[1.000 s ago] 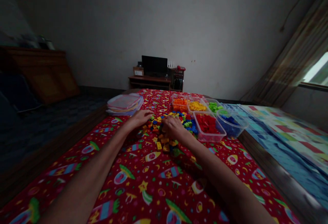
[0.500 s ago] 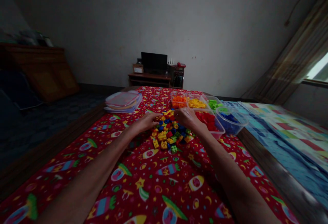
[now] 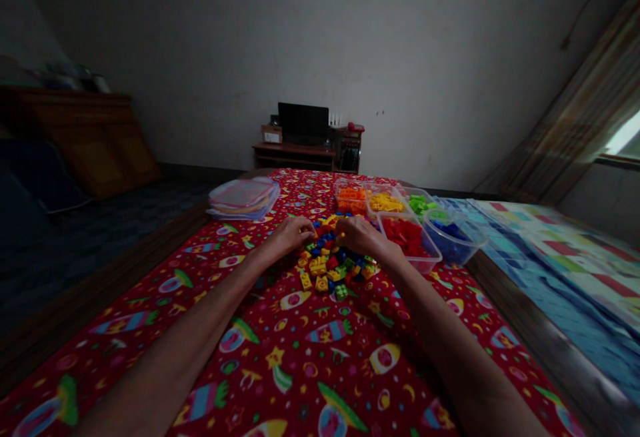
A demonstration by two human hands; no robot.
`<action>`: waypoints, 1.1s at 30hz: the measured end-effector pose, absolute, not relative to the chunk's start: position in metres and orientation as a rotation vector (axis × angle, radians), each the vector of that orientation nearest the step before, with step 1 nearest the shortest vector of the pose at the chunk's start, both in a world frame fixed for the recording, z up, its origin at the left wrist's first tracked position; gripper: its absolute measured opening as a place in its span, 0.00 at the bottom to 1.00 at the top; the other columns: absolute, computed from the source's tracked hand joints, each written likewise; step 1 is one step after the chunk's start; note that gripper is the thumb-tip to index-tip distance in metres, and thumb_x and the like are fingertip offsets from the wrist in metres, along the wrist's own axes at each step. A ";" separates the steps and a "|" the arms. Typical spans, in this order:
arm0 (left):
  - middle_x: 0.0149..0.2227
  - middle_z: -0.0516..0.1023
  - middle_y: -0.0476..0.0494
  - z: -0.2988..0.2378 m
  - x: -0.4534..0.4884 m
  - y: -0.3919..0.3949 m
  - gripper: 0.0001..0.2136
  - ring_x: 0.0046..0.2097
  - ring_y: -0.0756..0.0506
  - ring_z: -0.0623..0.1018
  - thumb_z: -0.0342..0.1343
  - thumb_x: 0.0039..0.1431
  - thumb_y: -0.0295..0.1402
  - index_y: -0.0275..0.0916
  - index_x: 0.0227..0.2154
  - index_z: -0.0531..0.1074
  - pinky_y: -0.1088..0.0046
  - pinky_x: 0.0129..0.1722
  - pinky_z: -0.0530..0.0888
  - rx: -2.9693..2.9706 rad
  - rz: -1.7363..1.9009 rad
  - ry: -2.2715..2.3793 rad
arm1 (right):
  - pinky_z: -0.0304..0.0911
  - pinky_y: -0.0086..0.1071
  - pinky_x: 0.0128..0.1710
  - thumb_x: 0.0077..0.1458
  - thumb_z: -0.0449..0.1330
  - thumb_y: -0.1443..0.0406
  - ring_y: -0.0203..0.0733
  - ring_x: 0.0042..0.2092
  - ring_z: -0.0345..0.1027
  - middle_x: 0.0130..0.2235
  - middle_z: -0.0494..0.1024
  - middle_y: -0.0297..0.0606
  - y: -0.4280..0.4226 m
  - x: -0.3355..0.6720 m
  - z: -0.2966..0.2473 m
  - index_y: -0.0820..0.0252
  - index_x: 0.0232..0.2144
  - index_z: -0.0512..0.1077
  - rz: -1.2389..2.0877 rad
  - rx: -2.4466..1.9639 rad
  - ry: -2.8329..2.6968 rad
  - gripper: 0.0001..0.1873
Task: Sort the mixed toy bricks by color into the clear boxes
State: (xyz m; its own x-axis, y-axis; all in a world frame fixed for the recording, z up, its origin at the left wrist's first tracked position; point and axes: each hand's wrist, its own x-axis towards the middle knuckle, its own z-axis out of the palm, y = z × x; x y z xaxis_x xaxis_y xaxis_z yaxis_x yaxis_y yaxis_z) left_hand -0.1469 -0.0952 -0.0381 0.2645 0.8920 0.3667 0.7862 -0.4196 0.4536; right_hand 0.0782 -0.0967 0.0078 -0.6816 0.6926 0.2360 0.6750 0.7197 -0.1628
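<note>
Both hands are down at the pile, apart, with only a small gap between them. The left hand [image 3: 289, 237] is curled at the pile's near-left edge, and the right hand [image 3: 361, 236] is over its right side, fingertips [image 3: 342, 237] bunched around what might be a small yellow brick, though I can't say for sure. The pile of plastic building bricks [image 3: 330, 260] sits between and just ahead of the hands on a red rocket-print bedspread [image 3: 150, 337]. Colour-sorted tubs line up past the right hand, probably to keep them a short reach away: the clear tub of red bricks [image 3: 410, 267] is nearly touching it, with the round tub of blue bricks [image 3: 470, 243] beyond. A stack of plastic lids [image 3: 243, 198] sits past the left hand. Loads of open bedspread toward the arms, but the bed edge [image 3: 525, 317] is tight right of the tubs.
</note>
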 end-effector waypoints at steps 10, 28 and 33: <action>0.33 0.78 0.46 -0.049 -0.159 -0.082 0.20 0.32 0.47 0.76 0.54 0.46 0.30 0.37 0.45 0.73 0.73 0.33 0.72 2.088 1.082 1.739 | 0.56 0.25 0.36 0.49 0.55 0.77 0.37 0.37 0.66 0.36 0.76 0.41 -0.093 0.079 0.010 0.65 0.38 0.75 0.195 -1.125 -2.612 0.15; 0.26 0.79 0.47 -0.029 -0.155 -0.090 0.09 0.30 0.45 0.76 0.60 0.41 0.37 0.38 0.26 0.77 0.74 0.30 0.69 1.981 1.038 1.696 | 0.57 0.25 0.33 0.52 0.55 0.73 0.35 0.31 0.67 0.31 0.78 0.39 -0.098 0.070 0.013 0.64 0.36 0.76 0.257 -0.973 -2.369 0.11; 0.32 0.79 0.45 -0.013 -0.123 -0.106 0.24 0.33 0.46 0.77 0.65 0.39 0.47 0.35 0.37 0.73 0.73 0.33 0.72 1.510 1.339 1.292 | 0.62 0.25 0.33 0.53 0.57 0.70 0.36 0.33 0.72 0.33 0.80 0.38 -0.093 0.054 0.003 0.62 0.35 0.76 0.527 -0.992 -2.108 0.09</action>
State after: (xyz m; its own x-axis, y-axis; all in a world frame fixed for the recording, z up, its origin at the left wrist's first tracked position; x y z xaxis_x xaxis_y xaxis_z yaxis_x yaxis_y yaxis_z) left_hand -0.1231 -0.1061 -0.0130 -0.0461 0.9684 0.2450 0.2105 -0.2303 0.9501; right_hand 0.0541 -0.0927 0.0028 -0.4313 0.7849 0.4450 0.4832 0.6174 -0.6207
